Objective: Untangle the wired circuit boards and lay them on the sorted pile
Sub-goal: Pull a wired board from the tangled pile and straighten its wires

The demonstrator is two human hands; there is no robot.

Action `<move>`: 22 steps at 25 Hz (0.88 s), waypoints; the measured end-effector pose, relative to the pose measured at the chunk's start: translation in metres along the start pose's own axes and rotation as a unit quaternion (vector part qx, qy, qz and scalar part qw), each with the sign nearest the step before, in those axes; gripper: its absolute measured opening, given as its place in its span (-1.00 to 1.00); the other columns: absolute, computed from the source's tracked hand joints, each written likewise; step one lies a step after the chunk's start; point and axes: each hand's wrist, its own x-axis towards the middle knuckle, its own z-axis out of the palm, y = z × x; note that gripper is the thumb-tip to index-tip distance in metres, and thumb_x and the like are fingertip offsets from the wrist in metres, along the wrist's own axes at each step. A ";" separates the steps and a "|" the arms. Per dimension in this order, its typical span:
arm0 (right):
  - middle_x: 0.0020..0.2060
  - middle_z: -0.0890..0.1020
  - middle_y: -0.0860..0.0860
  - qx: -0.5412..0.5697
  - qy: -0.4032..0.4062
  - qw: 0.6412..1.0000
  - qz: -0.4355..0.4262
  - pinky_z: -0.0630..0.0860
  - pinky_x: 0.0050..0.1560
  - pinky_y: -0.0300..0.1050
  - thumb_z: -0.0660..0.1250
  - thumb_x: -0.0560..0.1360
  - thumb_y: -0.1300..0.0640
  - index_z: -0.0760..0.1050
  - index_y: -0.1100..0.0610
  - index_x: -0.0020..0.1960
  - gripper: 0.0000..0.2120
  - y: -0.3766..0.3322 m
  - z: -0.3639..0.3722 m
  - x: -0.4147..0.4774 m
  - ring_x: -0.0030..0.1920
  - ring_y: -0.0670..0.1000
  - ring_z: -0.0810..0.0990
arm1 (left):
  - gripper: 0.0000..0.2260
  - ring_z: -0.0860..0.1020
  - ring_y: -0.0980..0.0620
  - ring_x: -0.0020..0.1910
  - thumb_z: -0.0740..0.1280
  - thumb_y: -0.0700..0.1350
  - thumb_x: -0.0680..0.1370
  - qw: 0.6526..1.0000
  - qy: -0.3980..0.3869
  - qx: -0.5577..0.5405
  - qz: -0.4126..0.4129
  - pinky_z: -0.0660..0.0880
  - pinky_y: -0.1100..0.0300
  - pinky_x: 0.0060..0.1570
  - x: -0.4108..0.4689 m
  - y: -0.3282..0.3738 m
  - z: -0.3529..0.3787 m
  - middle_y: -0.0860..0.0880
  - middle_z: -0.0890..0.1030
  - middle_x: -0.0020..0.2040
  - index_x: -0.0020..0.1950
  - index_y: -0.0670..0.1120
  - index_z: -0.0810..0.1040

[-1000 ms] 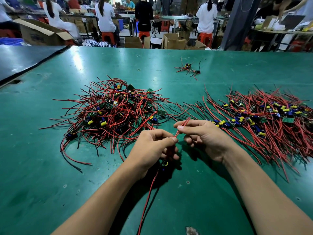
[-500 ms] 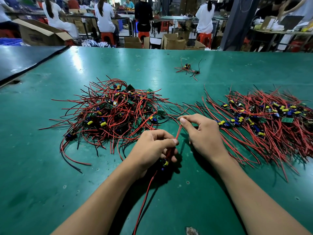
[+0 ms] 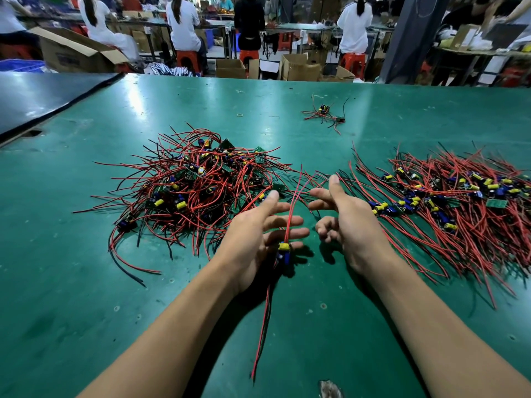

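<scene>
**One board loose between two spread hands**

Both hands hover over the flat green desk [image 3: 86,282] near the middle of the view, palms turned towards each other and apart. The left hand [image 3: 253,239] has its fingers stretched out straight and fanned. A small circuit board with a yellow capacitor and blue parts [image 3: 284,249] lies against its lower fingers. No finger curls round the board. From the board, thin red and black leads [image 3: 263,326] trail towards 6 o'clock along the desk. A pair of red leads also rises towards 12 o'clock, across the gap between the hands.

The right hand [image 3: 353,225] holds nothing. Its thumb sticks up towards 12 o'clock, the forefinger reaches towards 9 o'clock and the other fingers hang loosely curled.

At 10 o'clock from the hands sits the tangled heap of red-wired boards [image 3: 201,191], its wires crossing every way. At 3 o'clock lies the sorted pile of boards [image 3: 459,208], the boards in a rough band and the red wires combed towards the desk's near edge. The free board is in neither heap.

A small stray bundle of wired parts [image 3: 324,112] rests far off at 12 o'clock. A dark panel [image 3: 43,96] adjoins the desk at 10 o'clock. Beyond the far edge stand an open cardboard box [image 3: 71,53] and seated people in white tops [image 3: 184,24] on orange stools [image 3: 186,57].
</scene>
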 end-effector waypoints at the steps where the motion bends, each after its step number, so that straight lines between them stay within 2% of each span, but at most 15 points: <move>1: -0.25 0.67 -0.06 -0.010 -0.003 1.000 -0.015 0.30 -0.57 -0.27 0.20 0.62 -0.22 0.63 0.12 0.03 -0.57 0.000 0.000 -0.002 -0.55 -0.05 0.45 | -0.58 0.70 -0.14 -0.14 0.24 0.14 0.60 1.000 -0.005 -0.028 -0.006 0.66 0.01 -0.17 0.000 0.003 -0.002 -0.21 0.70 -0.05 0.17 -0.21 0.53; 4: -0.39 0.56 -0.09 -0.038 -0.022 0.997 -0.061 0.30 -0.56 -0.25 0.34 0.58 -0.13 0.60 0.18 -0.04 -0.65 -0.001 0.002 -0.010 -0.55 -0.05 0.43 | -0.44 0.68 -0.16 0.02 0.16 0.25 0.58 0.997 -0.022 -0.073 -0.004 0.63 -0.06 -0.01 0.002 0.007 -0.005 -0.23 0.67 0.08 0.29 -0.20 0.46; 6: -0.43 0.51 -0.09 -0.057 -0.057 0.994 -0.079 0.34 -0.54 -0.25 0.46 0.49 -0.10 0.54 0.14 -0.10 -0.69 -0.003 0.007 -0.018 -0.52 -0.06 0.44 | -0.39 0.66 -0.16 0.07 0.12 0.29 0.58 0.994 -0.025 -0.108 0.004 0.57 -0.09 0.11 0.003 0.008 -0.006 -0.24 0.66 0.12 0.34 -0.20 0.42; 9: -0.32 0.59 -0.08 -0.144 -0.119 0.978 -0.094 0.47 -0.44 -0.20 0.59 0.36 -0.05 0.49 0.05 -0.08 -0.67 0.001 0.020 -0.033 -0.41 -0.10 0.51 | -0.37 0.62 -0.19 0.16 0.06 0.33 0.57 0.984 -0.038 -0.173 0.018 0.48 -0.18 0.23 0.006 0.006 -0.007 -0.26 0.62 0.19 0.38 -0.16 0.38; 11: -0.27 0.62 -0.09 -0.209 -0.104 0.965 -0.119 0.56 -0.29 -0.14 0.60 0.36 0.06 0.51 0.02 -0.05 -0.70 0.006 0.028 -0.037 -0.36 -0.12 0.50 | -0.35 0.60 -0.16 0.20 0.05 0.36 0.55 0.982 -0.046 -0.182 0.024 0.49 -0.16 0.22 0.008 0.004 -0.009 -0.24 0.62 0.21 0.38 -0.12 0.38; 13: -0.26 0.64 -0.09 -0.222 -0.073 0.962 -0.142 0.57 -0.16 -0.14 0.56 0.40 0.18 0.56 0.04 -0.04 -0.78 0.007 0.030 -0.036 -0.33 -0.12 0.52 | -0.35 0.59 -0.12 0.23 0.04 0.38 0.54 0.985 -0.045 -0.164 0.031 0.43 -0.12 0.31 0.009 0.004 -0.011 -0.19 0.61 0.23 0.39 -0.08 0.39; 16: -0.27 0.67 -0.09 -0.208 -0.022 0.962 -0.173 0.57 -0.13 -0.21 0.52 0.44 0.20 0.62 0.03 -0.09 -0.88 0.002 0.022 -0.029 -0.30 -0.12 0.58 | -0.46 0.61 -0.02 0.19 0.05 0.28 0.60 0.995 -0.004 -0.068 0.071 0.45 -0.02 0.31 0.010 0.001 -0.007 -0.13 0.61 0.24 0.38 -0.06 0.42; 18: -0.20 0.69 -0.09 -0.222 0.040 0.951 -0.213 0.52 -0.12 -0.34 0.50 0.46 0.18 0.65 0.03 -0.06 -0.90 -0.003 0.010 -0.021 -0.24 -0.12 0.61 | -0.72 0.67 0.01 0.00 0.20 0.04 0.65 0.984 0.068 0.061 0.152 0.58 -0.01 0.11 0.008 -0.004 -0.006 -0.13 0.65 0.11 0.23 -0.08 0.53; 20: -0.10 0.69 -0.04 -0.277 0.102 0.926 -0.235 0.46 -0.08 -0.42 0.48 0.48 0.16 0.68 0.04 0.01 -0.88 -0.009 -0.007 -0.013 -0.18 -0.11 0.61 | -0.89 0.67 -0.01 -0.17 0.32 -0.17 0.60 0.931 0.151 0.230 0.240 0.62 0.03 -0.09 0.006 -0.007 -0.012 -0.09 0.68 -0.06 0.09 -0.07 0.60; 22: 0.01 0.66 0.05 -0.359 0.147 0.895 -0.218 0.47 0.08 -0.27 0.46 0.50 0.15 0.67 0.06 0.09 -0.83 -0.011 -0.025 -0.006 -0.07 -0.01 0.61 | -0.85 0.65 -0.04 -0.19 0.34 -0.22 0.56 0.886 0.183 0.335 0.264 0.61 0.01 -0.08 0.005 -0.008 -0.017 -0.04 0.68 -0.11 0.07 -0.02 0.62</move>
